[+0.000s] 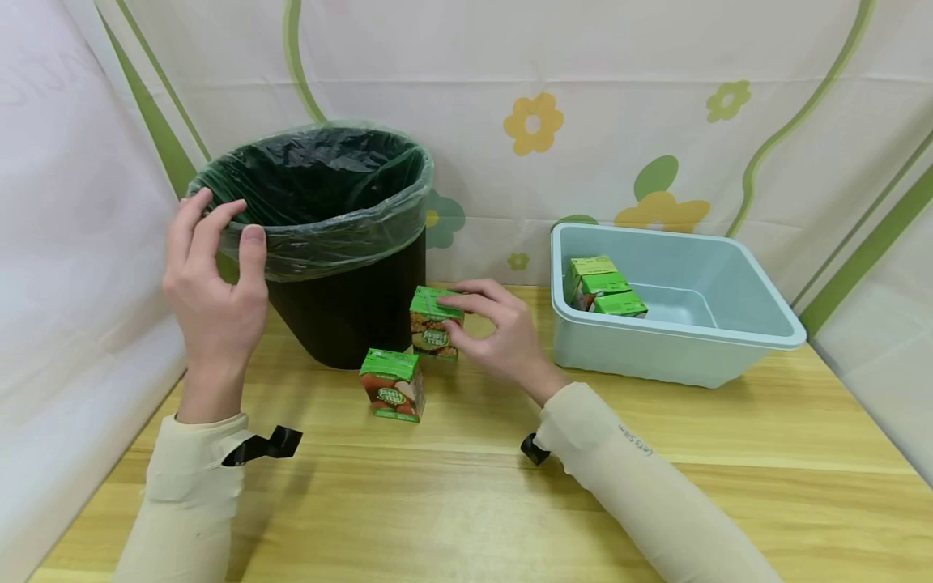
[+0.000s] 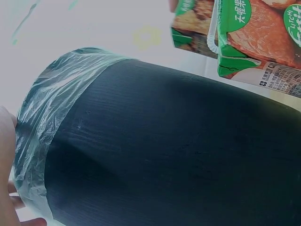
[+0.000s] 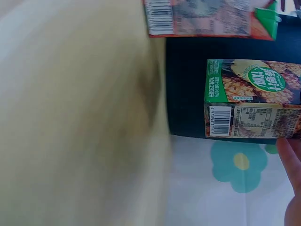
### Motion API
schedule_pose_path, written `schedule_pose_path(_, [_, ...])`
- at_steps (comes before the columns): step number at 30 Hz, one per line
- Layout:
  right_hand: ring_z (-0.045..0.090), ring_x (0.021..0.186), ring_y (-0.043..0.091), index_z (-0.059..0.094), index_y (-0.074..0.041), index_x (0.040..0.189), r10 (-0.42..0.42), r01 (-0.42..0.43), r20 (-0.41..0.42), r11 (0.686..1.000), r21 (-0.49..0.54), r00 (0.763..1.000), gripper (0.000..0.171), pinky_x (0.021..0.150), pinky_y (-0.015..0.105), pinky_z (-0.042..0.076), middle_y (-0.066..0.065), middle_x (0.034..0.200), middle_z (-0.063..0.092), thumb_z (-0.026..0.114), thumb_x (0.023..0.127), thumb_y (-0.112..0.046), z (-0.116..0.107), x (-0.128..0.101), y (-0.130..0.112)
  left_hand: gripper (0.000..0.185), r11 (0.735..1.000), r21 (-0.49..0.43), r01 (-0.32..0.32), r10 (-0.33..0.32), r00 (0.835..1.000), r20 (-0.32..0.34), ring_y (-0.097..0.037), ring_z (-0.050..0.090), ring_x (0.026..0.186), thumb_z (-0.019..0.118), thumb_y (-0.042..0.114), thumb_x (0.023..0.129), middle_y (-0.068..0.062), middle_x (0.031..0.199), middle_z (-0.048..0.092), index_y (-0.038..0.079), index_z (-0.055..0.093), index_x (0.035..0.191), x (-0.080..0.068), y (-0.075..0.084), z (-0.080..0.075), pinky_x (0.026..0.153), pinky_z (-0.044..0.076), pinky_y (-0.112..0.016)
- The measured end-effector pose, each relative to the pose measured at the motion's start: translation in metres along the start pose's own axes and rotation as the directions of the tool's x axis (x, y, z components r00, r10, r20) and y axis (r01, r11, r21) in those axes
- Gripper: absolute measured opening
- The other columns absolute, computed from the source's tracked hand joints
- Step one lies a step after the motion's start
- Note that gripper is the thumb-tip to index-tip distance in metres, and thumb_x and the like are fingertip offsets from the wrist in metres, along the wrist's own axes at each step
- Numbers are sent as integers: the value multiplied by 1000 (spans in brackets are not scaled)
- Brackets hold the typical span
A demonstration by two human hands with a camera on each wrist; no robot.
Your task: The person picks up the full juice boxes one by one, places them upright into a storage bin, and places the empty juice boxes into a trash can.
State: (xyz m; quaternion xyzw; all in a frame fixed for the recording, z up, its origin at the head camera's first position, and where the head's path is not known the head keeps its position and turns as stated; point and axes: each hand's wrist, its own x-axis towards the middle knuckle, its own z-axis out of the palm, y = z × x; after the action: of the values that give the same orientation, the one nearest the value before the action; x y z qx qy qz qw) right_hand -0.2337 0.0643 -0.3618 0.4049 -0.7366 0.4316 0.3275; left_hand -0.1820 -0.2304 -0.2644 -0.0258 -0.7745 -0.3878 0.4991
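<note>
- Plainly, the main risk lay at the bin (image 1: 342,243), the landmark for everything else: the right hand (image 1: 503,336) pinched only the top of the pineapple juice carton (image 1: 435,322), thumb on the near face and fingers laid over the lid, so a lift from that shallow hold could have let the carton swing or slip.
- That carton stood upright on the wooden table (image 1: 466,486), just in front of the bin's dark wall and close to touching it; a careless lift could have knocked it against that wall.
- A second carton (image 1: 394,385), the red-fronted one, stood a little nearer the person and just left of the first, also before the bin; a sweeping wrist could have toppled it.
- The left hand (image 1: 215,275) was raised at the bin's left rim, fingertips loosely curled on the green plastic liner (image 1: 321,235). I judged it a light touch, not a firm grip; a tug there could have pulled the thin liner off the rim.
- Right of the bin, well apart, a pale blue tub (image 1: 729,324) held three more green cartons (image 1: 603,286) against its left wall.
- Both forearms wore cream sleeves; the left reached up beside the bin, the right lay low across the table toward it.
</note>
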Motion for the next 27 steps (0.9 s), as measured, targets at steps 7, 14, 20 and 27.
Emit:
schedule_pose_path(7, [75,106,27,83,-7,111,-52,52,-73,999,1,996,25,90,38,62,16,117,77,81,86,-5,-10,15,-3,44,999,13,-32,31,999,12,-23,41,158,63,38,102,-10,158,57,10,73,135,2,-19,0,131,27,-31])
schedule_pose_path(14, [75,103,25,82,-6,116,-55,56,-121,998,0,991,27,87,28,62,18,121,75,79,89,-6,-25,35,-10,45,999,12,-37,36,999,12,-19,41,158,62,41,103,-8,158,57,12,73,136,2,-21,1,131,27,-31])
schedule_pose_path(20, [76,96,24,82,-3,116,-68,71,-166,997,15,984,25,87,25,63,21,122,75,76,92,-5,-35,56,-16,44,999,10,-30,30,1000,6,-21,41,157,63,39,103,-9,158,57,11,73,135,2,-19,2,131,27,-31])
schedule_pose_path(27, [76,102,27,80,0,119,-9,26,-210,997,78,978,26,88,28,64,22,125,74,73,94,-5,-44,72,-24,44,999,15,-38,38,999,3,-24,41,157,63,38,102,-11,158,57,10,73,134,3,-20,1,131,27,-32])
